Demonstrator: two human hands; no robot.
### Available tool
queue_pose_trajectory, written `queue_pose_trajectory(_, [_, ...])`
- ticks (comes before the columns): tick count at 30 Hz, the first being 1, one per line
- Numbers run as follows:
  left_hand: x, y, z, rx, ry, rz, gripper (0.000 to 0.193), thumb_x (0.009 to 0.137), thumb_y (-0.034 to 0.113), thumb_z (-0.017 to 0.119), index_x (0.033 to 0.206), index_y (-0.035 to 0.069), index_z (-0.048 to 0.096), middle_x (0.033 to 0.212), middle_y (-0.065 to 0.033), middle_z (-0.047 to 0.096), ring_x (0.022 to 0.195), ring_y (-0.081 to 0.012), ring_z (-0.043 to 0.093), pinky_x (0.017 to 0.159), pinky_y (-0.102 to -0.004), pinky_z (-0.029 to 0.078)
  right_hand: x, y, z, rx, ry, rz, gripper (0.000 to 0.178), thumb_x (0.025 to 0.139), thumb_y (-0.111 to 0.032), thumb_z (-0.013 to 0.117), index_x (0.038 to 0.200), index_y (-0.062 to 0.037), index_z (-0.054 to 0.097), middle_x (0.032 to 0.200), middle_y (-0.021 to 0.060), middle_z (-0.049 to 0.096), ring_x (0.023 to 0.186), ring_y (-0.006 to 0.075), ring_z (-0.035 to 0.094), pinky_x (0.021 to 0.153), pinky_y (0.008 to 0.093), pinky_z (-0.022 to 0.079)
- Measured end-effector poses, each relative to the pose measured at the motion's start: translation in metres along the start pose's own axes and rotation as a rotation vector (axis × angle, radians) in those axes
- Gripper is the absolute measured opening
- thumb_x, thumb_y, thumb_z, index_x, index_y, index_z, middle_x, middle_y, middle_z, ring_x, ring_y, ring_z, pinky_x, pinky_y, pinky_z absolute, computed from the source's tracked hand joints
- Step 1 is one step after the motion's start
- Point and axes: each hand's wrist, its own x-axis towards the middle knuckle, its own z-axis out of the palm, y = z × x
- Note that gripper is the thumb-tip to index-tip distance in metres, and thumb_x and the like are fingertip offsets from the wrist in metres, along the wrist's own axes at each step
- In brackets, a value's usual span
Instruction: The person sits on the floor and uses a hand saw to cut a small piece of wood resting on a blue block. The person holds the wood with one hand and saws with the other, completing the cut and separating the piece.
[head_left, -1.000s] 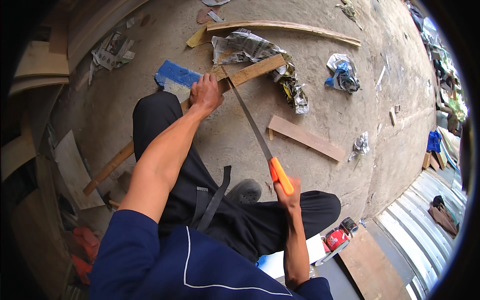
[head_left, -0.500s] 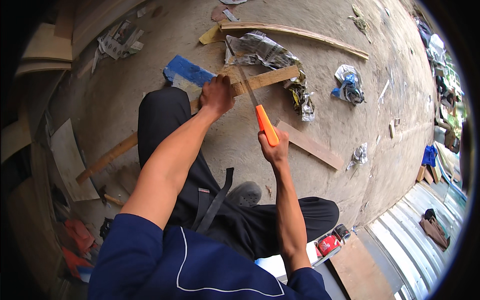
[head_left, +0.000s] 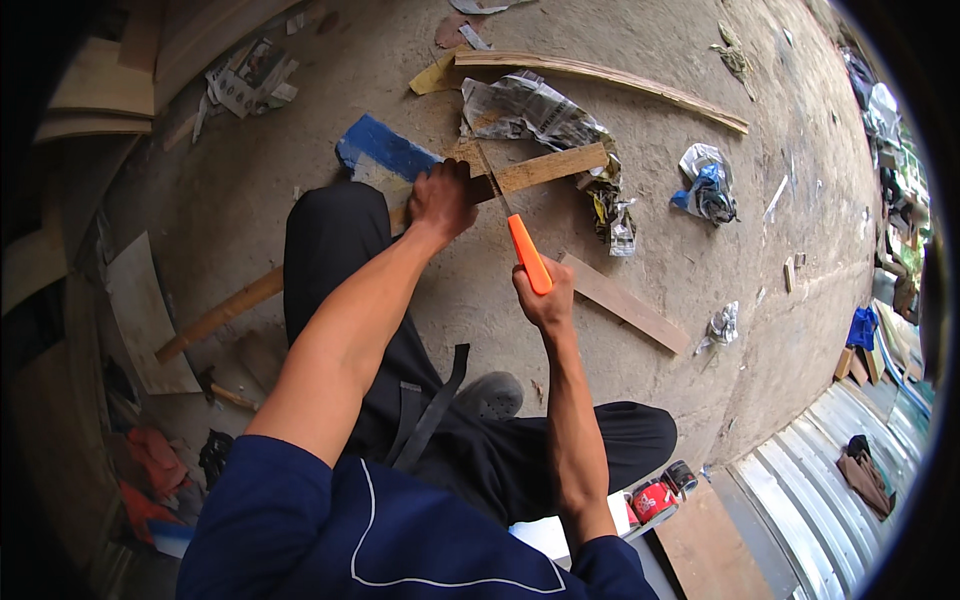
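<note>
My right hand [head_left: 547,292] is closed round the orange handle [head_left: 530,255] of a handsaw. The dark saw blade [head_left: 497,188] crosses a narrow wooden plank [head_left: 555,168]; its far tip is hard to make out. Just left of the blade, my left hand [head_left: 443,203] is closed over the plank and presses it down, with the fingertips partly hidden. A block with blue paint [head_left: 385,145] lies beyond that hand, by my bent left knee [head_left: 338,225]. The plank's near left part is mostly covered by my hand and knee.
Crumpled newspaper [head_left: 535,105] lies behind the plank, with a long wood strip [head_left: 610,83] farther off. A flat board [head_left: 625,305] lies right of the saw. On the left are a wooden bar [head_left: 225,312] and a hammer [head_left: 230,395]. Red cans [head_left: 655,500] stand near my right knee.
The saw has shifted slightly along its line, and less of its blade shows beyond the plank. My left hand stays on the plank. The whole view has shifted a little.
</note>
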Motion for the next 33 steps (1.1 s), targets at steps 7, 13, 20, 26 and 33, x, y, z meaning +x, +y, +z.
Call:
queue_pose_trajectory(7, [-0.001, 0.003, 0.002, 0.028, -0.024, -0.017, 0.041, 0.066, 0.014, 0.073, 0.103, 0.005, 0.057, 0.102, -0.013, 0.059, 0.1, -0.0299, 0.058, 0.082, -0.0432, 0.045, -0.007, 0.001, 0.006, -0.014, 0.031, 0.005, 0.016, 0.074, -0.013, 0.064, 0.068, 0.0007, 0.059, 0.055, 0.0167, 0.053, 0.047, 0.028, 0.057, 0.051, 0.0347, 0.045])
queue_pose_trajectory(13, [0.002, -0.008, 0.014, 0.042, 0.058, 0.008, 0.047, 0.063, 0.017, 0.076, 0.104, 0.004, 0.056, 0.103, -0.0126, 0.058, 0.101, -0.0304, 0.057, 0.08, -0.0436, 0.045, -0.094, 0.006, -0.025, 0.055, 0.011, 0.175, 0.015, 0.075, -0.008, 0.062, 0.064, -0.0001, 0.056, 0.051, 0.0126, 0.05, 0.043, 0.0201, 0.053, 0.047, 0.0322, 0.041])
queue_pose_trajectory(20, [-0.001, -0.004, 0.009, 0.054, 0.091, 0.048, 0.054, 0.064, 0.021, 0.079, 0.108, 0.004, 0.055, 0.106, -0.0118, 0.057, 0.103, -0.0299, 0.056, 0.08, -0.0441, 0.044, -0.102, -0.014, -0.046, 0.047, 0.07, 0.127, 0.014, 0.075, -0.01, 0.062, 0.067, -0.0002, 0.056, 0.051, 0.0108, 0.049, 0.043, 0.0193, 0.051, 0.047, 0.0323, 0.041])
queue_pose_trajectory(26, [0.0, -0.002, 0.009, 0.075, 0.07, 0.025, 0.051, 0.065, 0.022, 0.078, 0.107, 0.004, 0.055, 0.107, -0.0122, 0.058, 0.102, -0.0299, 0.057, 0.081, -0.0441, 0.045, -0.028, -0.008, -0.026, -0.032, 0.064, 0.04, 0.016, 0.075, -0.012, 0.062, 0.067, 0.0004, 0.057, 0.053, 0.0138, 0.052, 0.045, 0.0238, 0.054, 0.05, 0.0334, 0.043])
queue_pose_trajectory(33, [0.003, -0.006, 0.013, 0.033, 0.07, 0.006, 0.046, 0.063, 0.019, 0.076, 0.102, 0.005, 0.056, 0.101, -0.0123, 0.06, 0.096, -0.0303, 0.059, 0.076, -0.0451, 0.047, -0.007, -0.001, -0.011, 0.0, 0.0, 0.024, 0.016, 0.074, -0.014, 0.063, 0.07, 0.0012, 0.06, 0.055, 0.0152, 0.054, 0.046, 0.0254, 0.056, 0.052, 0.0339, 0.045])
